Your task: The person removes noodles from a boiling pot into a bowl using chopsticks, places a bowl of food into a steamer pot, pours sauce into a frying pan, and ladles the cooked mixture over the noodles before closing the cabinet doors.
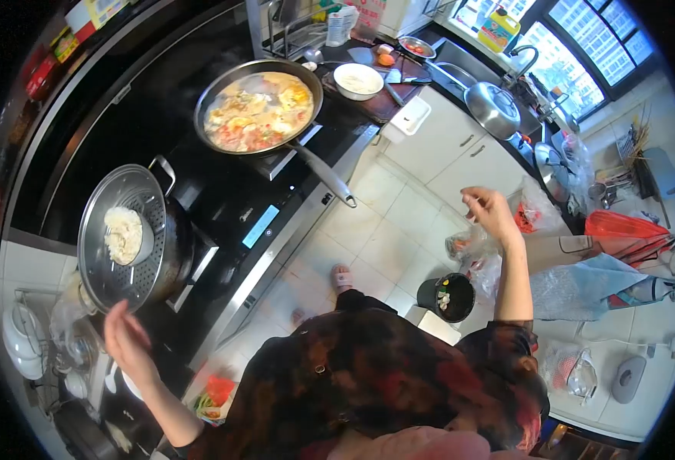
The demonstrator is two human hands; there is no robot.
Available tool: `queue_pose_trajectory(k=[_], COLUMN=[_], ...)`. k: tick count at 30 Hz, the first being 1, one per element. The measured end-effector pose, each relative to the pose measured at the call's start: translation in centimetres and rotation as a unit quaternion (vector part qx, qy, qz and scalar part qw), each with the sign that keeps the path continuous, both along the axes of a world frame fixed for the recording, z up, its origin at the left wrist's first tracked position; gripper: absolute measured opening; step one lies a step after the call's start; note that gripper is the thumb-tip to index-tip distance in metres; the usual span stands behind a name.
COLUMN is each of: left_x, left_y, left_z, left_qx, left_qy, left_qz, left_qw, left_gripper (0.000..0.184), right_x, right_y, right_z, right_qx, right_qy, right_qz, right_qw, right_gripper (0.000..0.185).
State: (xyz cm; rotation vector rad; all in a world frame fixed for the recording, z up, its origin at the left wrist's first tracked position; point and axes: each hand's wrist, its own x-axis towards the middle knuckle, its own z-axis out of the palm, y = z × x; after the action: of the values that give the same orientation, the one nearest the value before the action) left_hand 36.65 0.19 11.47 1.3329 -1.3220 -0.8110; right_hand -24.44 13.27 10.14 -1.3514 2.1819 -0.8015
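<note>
Left hand (131, 345) hovers near a steamer pot (154, 211), right hand (494, 212) right of a frying pan (317, 98), grips loosely spread.

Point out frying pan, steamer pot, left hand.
Frying pan (322, 173), head view: on the handle.
Steamer pot (131, 282), head view: on the perforated tray.
Left hand (131, 349), head view: middle of the hand.

No text legible for sure. Stove logo (246, 214): too small. Display (261, 225): lit blue, digits unclear. Bag print (370, 11): red, blurred. Bottle label (498, 33): unreadable.
</note>
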Motion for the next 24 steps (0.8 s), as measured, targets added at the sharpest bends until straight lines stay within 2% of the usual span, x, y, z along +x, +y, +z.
queue_pose_trajectory(k=[6,8,10,12,13,14,16,18,19,20,21,22,23,24], left_x=[-4.7,-8.2,-13.1,-18.0,-20.7,-24.1,-30.2,-35.2,-37.5,-39.4,-41.0,-42.2,-43.5,-44.4], left_y=[1.5,1.4,1.3,1.0,0.8,0.6,0.0,-0.4,-0.7,-0.7,-0.5,-0.3,-0.3,-0.3], left_z=[-0.1,0.1,0.0,-0.7,-0.7,-0.2,0.5,0.7,0.8,0.9,0.8,0.7,0.8,1.0], left_qx=[0.008,-0.006,-0.015,-0.001,0.026,0.048,0.101,0.145,0.158,0.173,0.202,0.228,0.228,0.229], left_qy=[-0.011,0.007,0.013,0.103,0.117,0.119,0.112,0.092,0.085,0.079,0.056,0.034,-0.017,-0.069], left_qz=[0.02,0.084,0.097,0.11,0.128,0.118,0.087,0.045,0.032,0.021,0.006,-0.008,-0.028,-0.051], left_qw=[1.0,0.996,0.995,0.989,0.985,0.985,0.985,0.984,0.983,0.981,0.978,0.973,0.973,0.97], left_gripper=[0.037,0.042,0.046,0.046,0.046,0.045,0.045,0.043,0.041,0.04,0.036,0.032,0.029,0.027], right_x=[-15.9,-21.6,-28.3,-35.9,-40.6,-44.7,-51.4,-54.9,-58.9,-60.3,-63.1,-62.4,-65.9,-64.7], right_y=[-1.4,-3.0,-5.1,-8.4,-10.4,-11.7,-14.4,-17.1,-17.9,-18.7,-19.7,-20.6,-20.8,-21.4], right_z=[-3.3,-3.5,-4.3,-5.3,-6.2,-7.8,-9.7,-10.2,-12.7,-12.9,-14.1,-13.2,-15.8,-13.6], right_qx=[-0.058,-0.069,-0.075,-0.032,-0.039,-0.045,-0.031,0.04,0.01,-0.002,0.048,0.097,0.026,0.084], right_qy=[-0.113,-0.108,-0.048,0.049,0.213,0.363,0.378,0.398,0.439,0.455,0.464,0.389,0.403,0.357], right_qz=[-0.119,-0.161,-0.153,-0.159,-0.137,-0.108,-0.121,-0.153,-0.132,-0.098,-0.087,-0.125,-0.105,-0.105], right_qw=[0.985,0.979,0.984,0.986,0.967,0.925,0.917,0.904,0.888,0.885,0.88,0.908,0.909,0.924], right_gripper=[0.029,0.027,0.027,0.026,0.027,0.028,0.034,0.036,0.041,0.042,0.044,0.043,0.039,0.034])
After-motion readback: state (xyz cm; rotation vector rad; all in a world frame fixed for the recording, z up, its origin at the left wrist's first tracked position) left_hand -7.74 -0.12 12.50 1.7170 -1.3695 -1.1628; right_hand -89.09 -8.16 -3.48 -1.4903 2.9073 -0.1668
